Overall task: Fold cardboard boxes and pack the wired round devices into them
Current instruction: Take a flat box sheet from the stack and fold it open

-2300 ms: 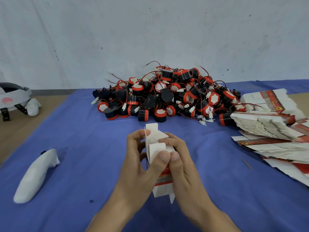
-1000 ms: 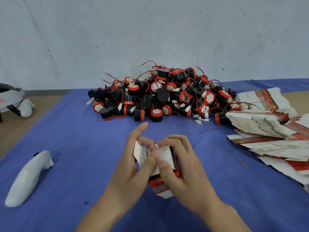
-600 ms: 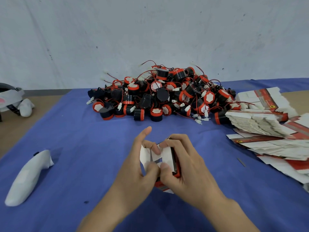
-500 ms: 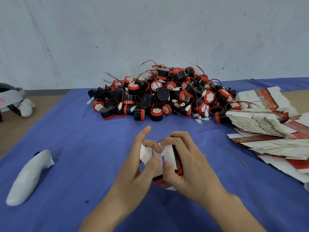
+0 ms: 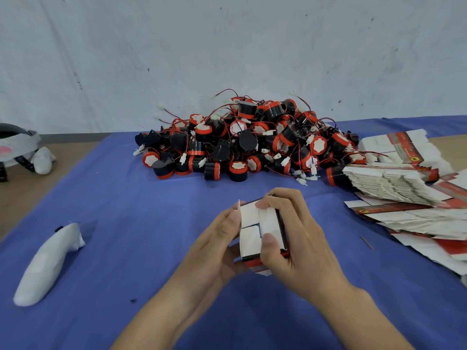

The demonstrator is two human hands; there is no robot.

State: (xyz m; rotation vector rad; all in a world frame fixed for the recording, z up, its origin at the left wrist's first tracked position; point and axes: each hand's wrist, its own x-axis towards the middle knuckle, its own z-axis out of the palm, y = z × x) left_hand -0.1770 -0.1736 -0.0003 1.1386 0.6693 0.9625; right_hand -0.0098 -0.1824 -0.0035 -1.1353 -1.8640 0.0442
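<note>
On the blue-covered counter, a big heap of wired round devices lies unpacked at the back. A stack of flat box blanks waits beside it on the right, so most of the job looks undone. Near the front, the left hand and right hand grip one small cardboard box, apparently tucking its white end flaps; no device shows inside.

Packing workshop: heaped wired devices, flat box stacks, blue-clothed bench.

Small box, white flaps folded shut, before heaped devices.
</note>
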